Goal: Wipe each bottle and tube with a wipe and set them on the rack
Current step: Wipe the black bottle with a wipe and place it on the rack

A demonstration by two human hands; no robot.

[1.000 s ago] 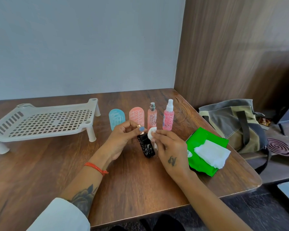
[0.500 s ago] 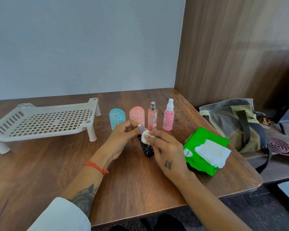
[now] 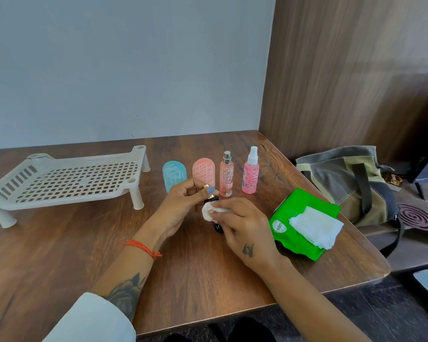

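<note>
Between both hands, above the bench (image 3: 208,280): a black bottle (image 3: 218,227) being wiped.

Left hand (image 3: 181,208) has its grip clamped on the bottle's top; right hand (image 3: 245,230) pinches a wipe (image 3: 209,210) against it. A damp, slick bottle could slip and knock over the pink sprays (image 3: 226,177) just behind. The rack (image 3: 67,183) holds nothing yet.

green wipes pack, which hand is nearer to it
Right. The right hand works just to the left of the green wipes pack, pressing a wipe onto the black bottle. The left hand holds that bottle from its far side.
</note>
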